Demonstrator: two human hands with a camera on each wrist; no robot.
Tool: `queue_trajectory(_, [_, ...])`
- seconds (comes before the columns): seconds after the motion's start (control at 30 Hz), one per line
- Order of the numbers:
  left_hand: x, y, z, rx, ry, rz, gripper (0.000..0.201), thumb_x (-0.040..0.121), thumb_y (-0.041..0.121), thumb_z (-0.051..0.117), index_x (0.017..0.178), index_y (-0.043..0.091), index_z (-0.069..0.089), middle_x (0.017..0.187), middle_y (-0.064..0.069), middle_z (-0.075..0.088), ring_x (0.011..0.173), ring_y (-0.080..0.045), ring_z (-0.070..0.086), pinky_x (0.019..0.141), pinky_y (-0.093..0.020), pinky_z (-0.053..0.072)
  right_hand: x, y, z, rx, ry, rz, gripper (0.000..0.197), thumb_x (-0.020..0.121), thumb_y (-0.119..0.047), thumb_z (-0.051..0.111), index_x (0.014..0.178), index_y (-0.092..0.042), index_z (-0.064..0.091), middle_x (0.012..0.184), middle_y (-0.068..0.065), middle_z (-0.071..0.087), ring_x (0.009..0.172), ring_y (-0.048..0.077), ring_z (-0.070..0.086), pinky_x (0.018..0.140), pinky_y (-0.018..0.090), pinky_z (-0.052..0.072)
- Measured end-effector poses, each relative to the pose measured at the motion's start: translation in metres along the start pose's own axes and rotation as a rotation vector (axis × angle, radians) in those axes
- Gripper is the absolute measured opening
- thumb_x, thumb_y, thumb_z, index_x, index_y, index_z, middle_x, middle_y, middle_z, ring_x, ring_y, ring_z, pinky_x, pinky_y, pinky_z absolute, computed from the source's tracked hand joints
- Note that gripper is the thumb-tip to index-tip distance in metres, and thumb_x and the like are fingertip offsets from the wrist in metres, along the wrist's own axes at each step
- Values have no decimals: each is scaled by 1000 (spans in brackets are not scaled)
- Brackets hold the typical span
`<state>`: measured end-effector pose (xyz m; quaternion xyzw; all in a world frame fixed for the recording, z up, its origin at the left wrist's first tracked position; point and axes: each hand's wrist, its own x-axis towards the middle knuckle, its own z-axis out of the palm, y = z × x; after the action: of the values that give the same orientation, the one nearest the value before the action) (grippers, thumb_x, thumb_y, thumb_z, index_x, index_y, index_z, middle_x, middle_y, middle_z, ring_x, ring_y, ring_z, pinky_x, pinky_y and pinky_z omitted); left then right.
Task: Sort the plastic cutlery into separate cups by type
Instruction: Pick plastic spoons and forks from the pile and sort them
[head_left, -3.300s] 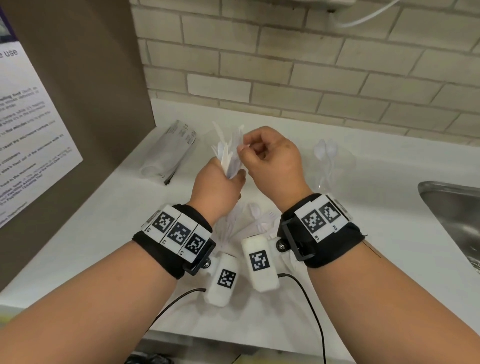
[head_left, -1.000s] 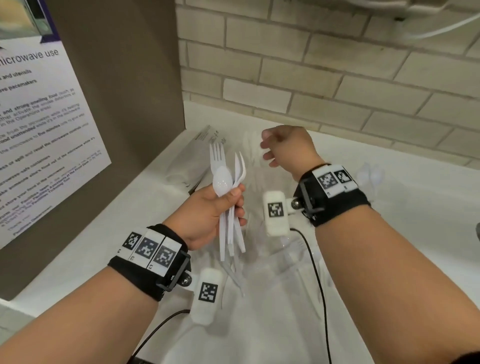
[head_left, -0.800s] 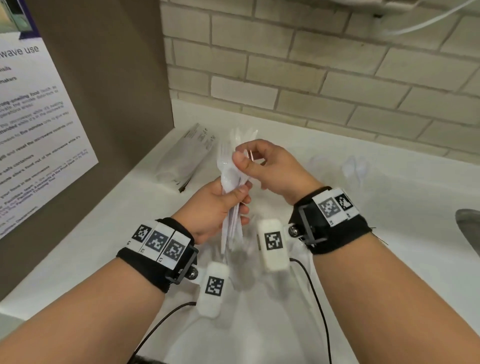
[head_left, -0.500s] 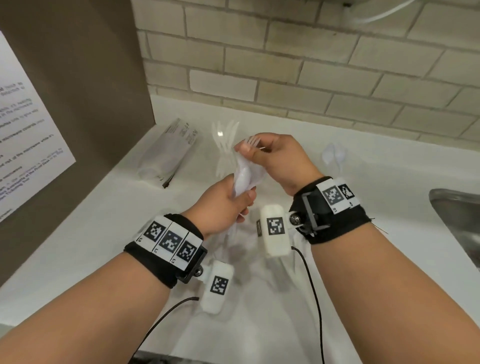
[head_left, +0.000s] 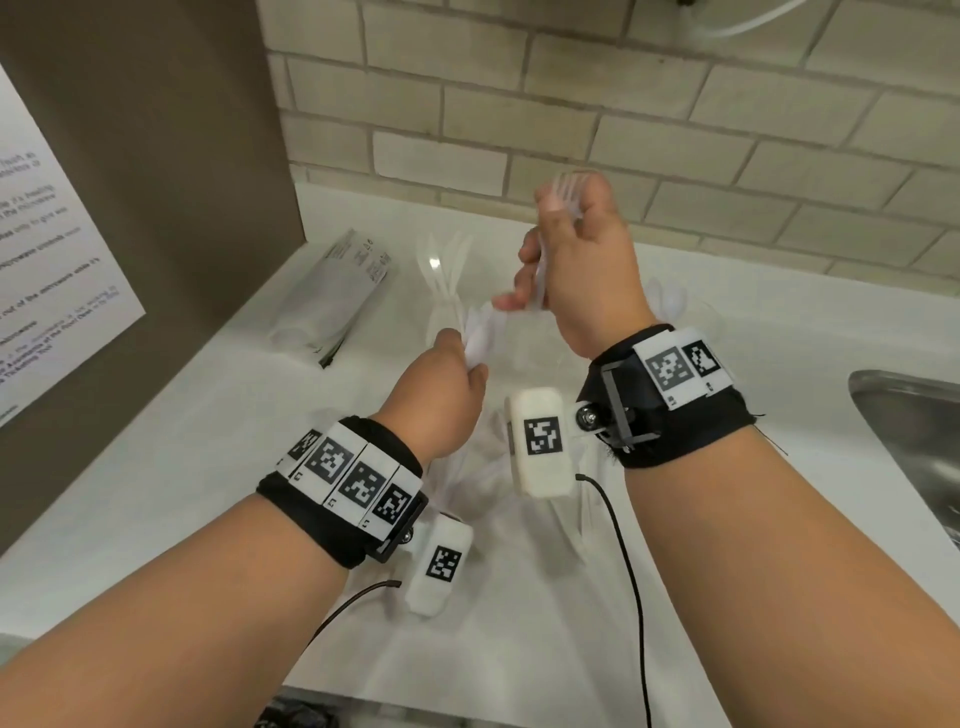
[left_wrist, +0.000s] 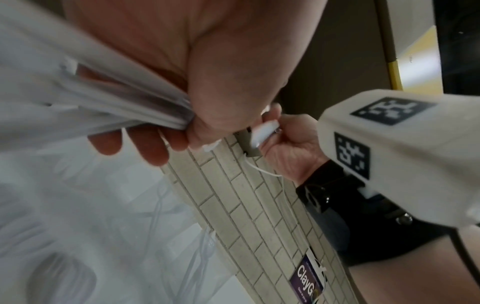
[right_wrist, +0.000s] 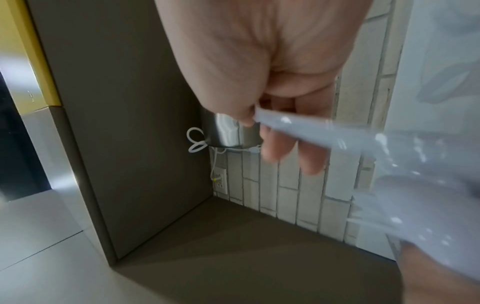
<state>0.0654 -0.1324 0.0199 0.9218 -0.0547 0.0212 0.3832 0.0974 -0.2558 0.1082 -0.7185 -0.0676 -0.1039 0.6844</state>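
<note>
My left hand (head_left: 451, 376) grips a bundle of white plastic cutlery (head_left: 480, 335) in its fist; in the left wrist view the handles (left_wrist: 103, 98) fan out from the palm. My right hand (head_left: 563, 260) is raised above it and pinches a single white fork (head_left: 565, 188), tines up above the knuckles. The fork's handle (right_wrist: 298, 131) shows in the right wrist view, blurred. A clear cup (head_left: 445, 304) holding forks stands behind my left hand. Another clear cup with spoons (head_left: 672, 304) stands behind my right wrist.
A plastic bag of cutlery (head_left: 337, 296) lies at the back left by the brown side panel (head_left: 156, 182). Loose white cutlery (head_left: 519, 525) lies on the white counter (head_left: 182, 467) under my wrists. A steel sink (head_left: 909, 431) is at the right edge. A brick wall (head_left: 623, 114) closes the back.
My right hand has drawn one fork up and away from the bundle that my left hand holds. The left hand has sunk slightly with the rest.
</note>
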Motion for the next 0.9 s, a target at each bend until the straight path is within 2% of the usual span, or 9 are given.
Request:
queue_trajectory(0.1, [0,1,0,34,79,14,17,100,21,42,102,5,38,72,-1,45,56,-10,40,44,-15,34,0,12,4,-355,-88,35,15,92,-27,58,103,-19,54,77,3,55,54,15,48,45,25,40])
queue_trajectory(0.2, [1,2,-1,-24,110,0,27,100,19,43,117,-1,39,95,-13,54,70,-19,48,46,-17,32,-4,18,5,-476,-187,148,23,79,-28,75,90,-11,64,67,4,61,56,16,53,43,22,35])
queue_trajectory(0.3, [2,3,-1,-106,125,-19,31,100,19,43,126,3,37,110,-11,54,85,-19,53,58,-18,33,-10,20,7,-468,-262,257,25,74,-30,81,81,-12,65,63,3,57,50,16,45,41,23,33])
queue_trajectory(0.4, [0,2,0,-120,138,-29,25,98,15,45,119,2,38,91,-5,52,67,-12,48,47,-17,31,-11,22,10,-487,-266,240,15,75,-18,76,78,-9,64,62,2,51,46,16,38,41,23,31])
queue_trajectory(0.5, [0,4,1,-81,155,-38,24,98,15,46,115,1,37,72,3,43,58,-6,43,44,-18,27,-11,23,10,-491,-259,195,11,81,-12,64,88,-3,66,63,4,49,45,17,37,41,23,30])
queue_trajectory(0.67, [1,7,-3,-62,151,-48,21,97,13,47,113,3,37,70,5,41,57,-5,42,41,-16,32,-10,26,10,-459,-161,73,20,90,-20,60,91,-1,66,64,2,53,49,13,42,49,25,33])
queue_trajectory(0.73, [-2,8,-3,-48,133,-35,17,96,11,47,107,6,36,69,4,41,56,-5,42,43,-11,37,-9,25,11,-449,-101,18,25,92,-24,59,86,0,64,66,5,56,56,18,49,55,31,40])
queue_trajectory(0.8, [-3,11,-3,-46,133,-5,15,95,9,48,101,9,33,69,3,42,56,-6,43,45,-9,38,-11,21,12,-443,-50,-60,24,95,-23,55,92,-1,63,71,6,60,70,25,56,70,40,49])
queue_trajectory(0.9, [-3,14,-3,-40,135,16,18,95,8,47,97,11,30,69,4,42,56,-6,42,43,-16,35,-13,14,14,-393,29,-146,14,99,-21,48,99,-10,57,66,-12,60,79,22,63,79,34,50])
